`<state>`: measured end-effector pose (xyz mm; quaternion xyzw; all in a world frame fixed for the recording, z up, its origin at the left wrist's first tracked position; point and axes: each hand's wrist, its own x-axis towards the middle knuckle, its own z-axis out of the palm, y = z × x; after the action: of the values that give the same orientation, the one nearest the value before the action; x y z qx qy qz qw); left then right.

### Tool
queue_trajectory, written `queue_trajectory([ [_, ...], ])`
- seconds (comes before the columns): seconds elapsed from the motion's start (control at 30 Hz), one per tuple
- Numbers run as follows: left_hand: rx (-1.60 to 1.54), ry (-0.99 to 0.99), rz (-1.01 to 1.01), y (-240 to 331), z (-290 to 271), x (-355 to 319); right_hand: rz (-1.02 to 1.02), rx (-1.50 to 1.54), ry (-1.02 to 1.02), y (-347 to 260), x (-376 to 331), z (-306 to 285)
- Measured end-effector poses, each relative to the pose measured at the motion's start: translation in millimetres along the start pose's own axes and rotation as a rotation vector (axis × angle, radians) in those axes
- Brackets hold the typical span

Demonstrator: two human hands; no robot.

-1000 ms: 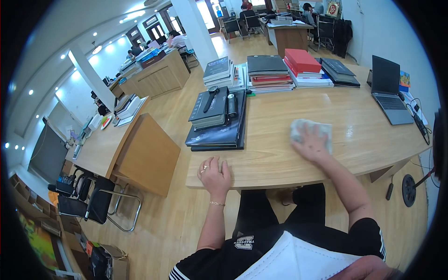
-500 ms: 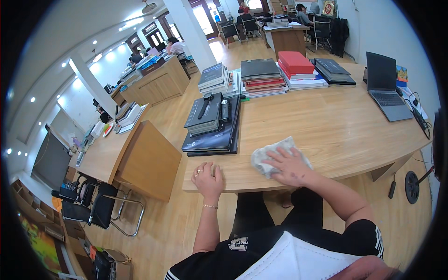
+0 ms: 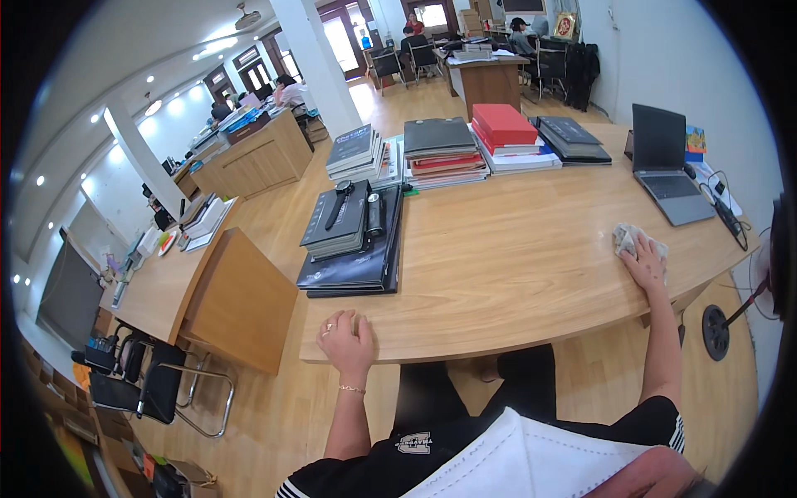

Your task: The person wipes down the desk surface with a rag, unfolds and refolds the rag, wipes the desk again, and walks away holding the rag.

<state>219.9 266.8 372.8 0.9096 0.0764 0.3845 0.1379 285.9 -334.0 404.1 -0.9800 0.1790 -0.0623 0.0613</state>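
Note:
A crumpled grey-white cloth (image 3: 628, 238) lies on the right part of the wooden desk (image 3: 498, 266), short of the laptop (image 3: 672, 191). My right hand (image 3: 644, 264) presses down on it from above, fingers over the fabric, with the arm stretched out to the right. At the desk's near left corner my left hand (image 3: 345, 339) rests on the wood, its fingers loosely spread and nothing in it. A ring and a bracelet show on that hand and wrist. Beyond it stands a stack of dark books and folders (image 3: 353, 257), topped by a black watch (image 3: 339, 206) and a dark cylinder (image 3: 375, 214).
Along the far edge stand piled books (image 3: 357, 149), folders and papers (image 3: 444, 145), a red box (image 3: 503, 124) and dark binders (image 3: 573, 139). Cables (image 3: 730, 216) lie beside the laptop. A second desk (image 3: 241, 299) and a black chair (image 3: 158, 373) are at left. Other people sit farther back.
My right hand has slid the cloth from the near middle of the desk far to the right, toward the laptop. My left hand stays at the near left corner. The view has shifted slightly.

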Motion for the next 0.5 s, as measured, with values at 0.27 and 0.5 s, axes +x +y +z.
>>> queue_trajectory([
  [0.27, -0.023, 0.049, 0.018, 3, 1, -1, 0.157, -0.017, 0.043, 5, 16, 8],
  [0.5, -0.076, 0.028, -0.007, 3, 4, 1, 0.155, -0.003, 0.039, 1, 17, 10],
])
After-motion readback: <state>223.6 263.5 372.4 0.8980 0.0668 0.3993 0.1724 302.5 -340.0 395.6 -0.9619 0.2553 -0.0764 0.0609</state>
